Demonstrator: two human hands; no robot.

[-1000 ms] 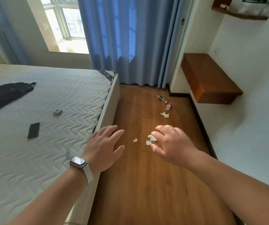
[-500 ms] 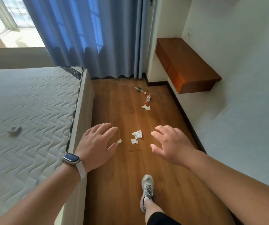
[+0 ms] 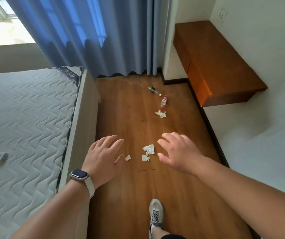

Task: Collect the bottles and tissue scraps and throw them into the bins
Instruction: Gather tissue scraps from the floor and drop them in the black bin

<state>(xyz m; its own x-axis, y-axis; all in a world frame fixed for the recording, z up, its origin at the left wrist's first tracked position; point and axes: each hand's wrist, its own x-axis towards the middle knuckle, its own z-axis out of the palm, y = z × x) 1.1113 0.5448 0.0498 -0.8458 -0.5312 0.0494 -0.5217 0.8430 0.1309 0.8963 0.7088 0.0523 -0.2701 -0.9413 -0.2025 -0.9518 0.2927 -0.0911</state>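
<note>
Head view: left hand and right hand are held spread, empty, near tissue scraps; the small scrap may be missed if grabbed hastily

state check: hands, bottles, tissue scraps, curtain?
left hand: open, empty
right hand: open, empty
green-label bottle: on its side on the floor
red-label bottle: on its side on the floor
near tissue scraps: crumpled, on the floor, untouched
far tissue scrap: crumpled, by red-label bottle
curtain: drawn shut
</note>
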